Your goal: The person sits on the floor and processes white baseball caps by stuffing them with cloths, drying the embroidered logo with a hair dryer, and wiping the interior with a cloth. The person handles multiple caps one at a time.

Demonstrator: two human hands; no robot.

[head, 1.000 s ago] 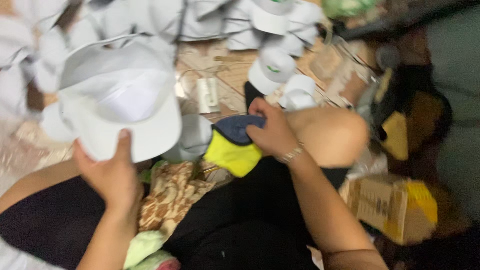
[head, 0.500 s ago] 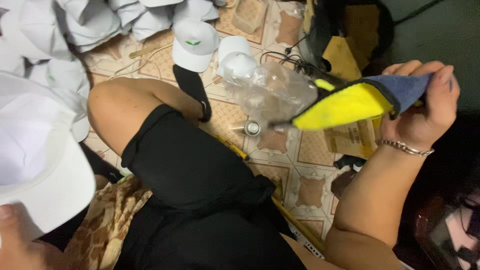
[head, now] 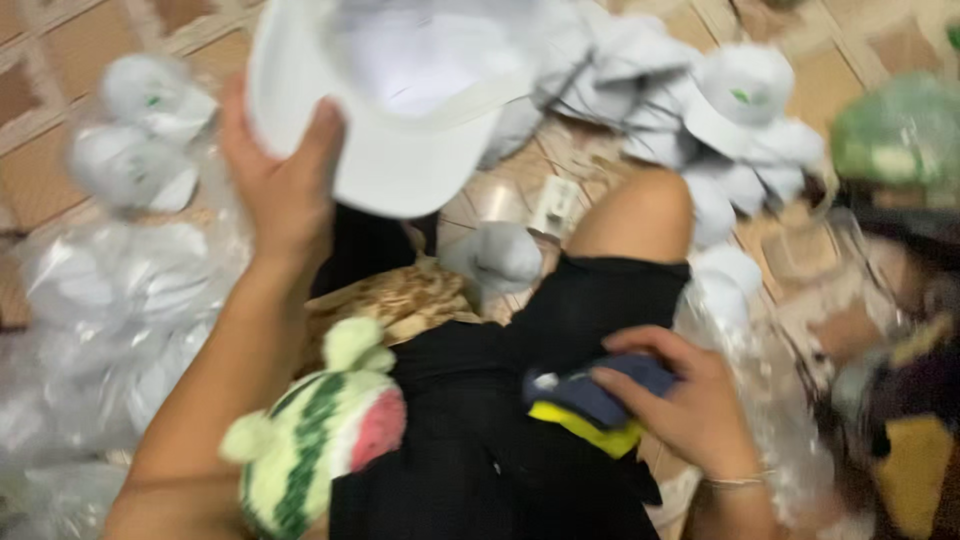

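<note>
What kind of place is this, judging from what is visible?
Probably a home floor used for packing work: patterned brown floor tiles, many white caps scattered about, and clear plastic bags beside the seated person.

Left hand (head: 285, 190) raised, fingers curled in a grip; right hand (head: 690, 405) low, fingers closed

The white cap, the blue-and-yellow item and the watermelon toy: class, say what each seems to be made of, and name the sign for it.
White cap, in the left hand: probably woven cloth, matte, with a stiff curved brim. Blue-and-yellow item, under the right hand: a matte surface, maybe fabric or foam; blur leaves it open. Watermelon toy: plush, soft and fuzzy, with rounded stuffed shapes.
</note>
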